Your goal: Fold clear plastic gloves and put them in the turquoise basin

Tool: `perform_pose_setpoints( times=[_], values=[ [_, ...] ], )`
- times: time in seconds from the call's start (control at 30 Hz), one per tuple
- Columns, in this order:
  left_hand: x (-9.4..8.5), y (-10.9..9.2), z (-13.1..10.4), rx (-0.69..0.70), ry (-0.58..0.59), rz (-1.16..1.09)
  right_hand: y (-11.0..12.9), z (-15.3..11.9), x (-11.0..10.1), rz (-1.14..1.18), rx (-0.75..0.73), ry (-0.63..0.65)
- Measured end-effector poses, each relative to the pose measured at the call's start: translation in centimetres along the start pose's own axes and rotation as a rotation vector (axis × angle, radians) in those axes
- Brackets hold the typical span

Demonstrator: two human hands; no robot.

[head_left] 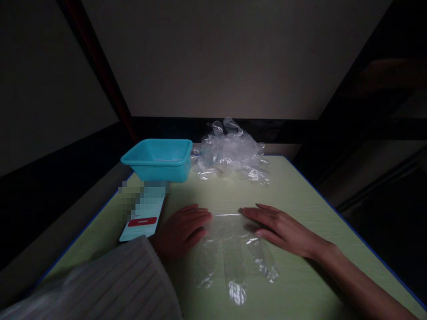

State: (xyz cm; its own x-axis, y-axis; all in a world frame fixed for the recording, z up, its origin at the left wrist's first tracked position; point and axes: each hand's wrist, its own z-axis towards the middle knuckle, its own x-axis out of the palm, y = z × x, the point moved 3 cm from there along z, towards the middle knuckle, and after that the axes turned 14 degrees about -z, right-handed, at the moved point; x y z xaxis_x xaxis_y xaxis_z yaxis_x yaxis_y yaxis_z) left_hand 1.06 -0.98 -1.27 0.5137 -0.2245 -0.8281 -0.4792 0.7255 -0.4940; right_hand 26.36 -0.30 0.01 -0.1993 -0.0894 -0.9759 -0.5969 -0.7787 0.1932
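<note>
A transparent disposable plastic glove lies flat on the table, its cuff edge away from me and its fingers pointing toward me. My left hand rests at the left side of the cuff with fingers stretched out. On the opposite side, my right hand has its fingers extended, the tips at the cuff's right corner. Neither hand appears to grip the glove. Farther back, a loose heap of similar transparent gloves sits near the table's far edge.
A turquoise plastic basin stands at the back left. In front of it lies a phone with a lit screen, close to my left sleeve. The pale table has a blue edge, and a wall rises behind it.
</note>
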Motion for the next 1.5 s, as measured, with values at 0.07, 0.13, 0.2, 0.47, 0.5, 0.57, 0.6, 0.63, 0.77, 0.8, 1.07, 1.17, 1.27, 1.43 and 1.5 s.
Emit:
perform_pose_setpoints(
  times=[0.07,0.13,0.2,0.47,0.5,0.57,0.6,0.63,0.77,0.8,1.07,1.17,1.27,1.43,1.5],
  values=[
    [-0.3,0.2,-0.1,-0.048,-0.130,0.001,-0.1,0.2,0.0,0.016,0.068,-0.075],
    [-0.5,0.3,-0.2,-0.060,-0.238,-0.024,-0.1,0.4,0.1,0.034,0.123,-0.141],
    [-0.6,0.3,-0.3,-0.036,-0.314,-0.052,-0.1,0.5,0.1,0.054,0.157,-0.187],
    [-0.6,0.2,-0.3,-0.040,-0.362,-0.028,-0.6,0.6,0.2,0.103,0.198,-0.259],
    [-0.6,0.2,-0.3,-0.047,-0.352,-0.022,-0.6,0.6,0.2,0.106,0.198,-0.261],
    [-0.7,0.2,-0.1,-0.057,-0.331,-0.007,-0.6,0.6,0.1,0.109,0.200,-0.261],
    [-0.7,0.1,-0.1,-0.058,-0.323,0.003,-0.5,0.6,0.0,0.106,0.203,-0.259],
    [-0.7,0.1,0.0,-0.062,-0.316,0.014,-0.5,0.6,0.0,0.103,0.207,-0.255],
    [-0.4,0.4,0.1,-0.105,-0.268,0.057,-0.6,0.5,0.0,0.099,0.204,-0.250],
    [-0.3,0.6,0.0,-0.123,-0.253,0.062,-0.6,0.5,0.0,0.103,0.205,-0.252],
    [0.6,1.6,0.1,-0.185,-0.113,0.014,-0.2,0.6,-0.1,0.146,0.191,-0.241],
    [0.8,1.7,0.2,-0.219,-0.071,0.008,0.0,0.6,-0.3,0.158,0.182,-0.219],
    [0.4,1.3,0.2,-0.197,-0.168,0.013,0.0,0.6,-0.3,0.152,0.180,-0.221],
    [-0.5,-0.4,-0.1,-0.037,-0.345,-0.001,-0.1,0.5,0.0,0.122,0.140,-0.238],
    [-0.5,-1.2,-0.3,0.040,-0.357,-0.026,-0.1,0.5,0.0,0.115,0.115,-0.232]
  ],
)
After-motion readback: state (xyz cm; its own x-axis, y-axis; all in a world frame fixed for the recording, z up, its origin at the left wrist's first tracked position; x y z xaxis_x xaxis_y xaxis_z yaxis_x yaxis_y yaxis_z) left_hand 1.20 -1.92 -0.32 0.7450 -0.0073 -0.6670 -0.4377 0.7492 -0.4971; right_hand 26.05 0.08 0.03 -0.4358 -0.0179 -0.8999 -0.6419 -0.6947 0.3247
